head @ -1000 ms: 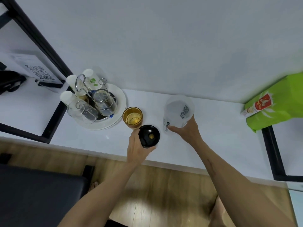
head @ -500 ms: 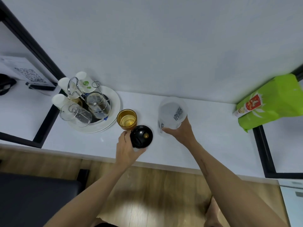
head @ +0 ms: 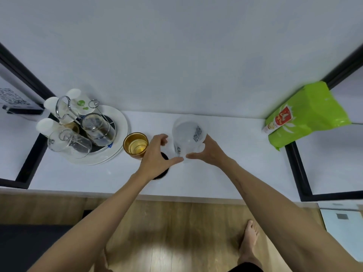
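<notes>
Translucent plastic fills the right hand's (head: 209, 152) curled fingers and thumb, which grip the shaker bottle (head: 187, 137) low down, its open mouth facing up. The left hand (head: 155, 154) held the black lid (head: 164, 173) 0.5 s ago. Now the lid lies flat on the counter (head: 235, 173) beneath that palm. The fingers spread wide and hold nothing, thumb stretched to the bottle's base. I judge the uncapping finished, with both hands turning to the bottle. An amber glass (head: 136, 143) of yellowish drink stands just left of the lid. Further out are a white tray (head: 122, 122) of upturned glasses, a green bag (head: 306, 114), the white wall (head: 176, 55) and the wooden floor (head: 176, 222).
</notes>
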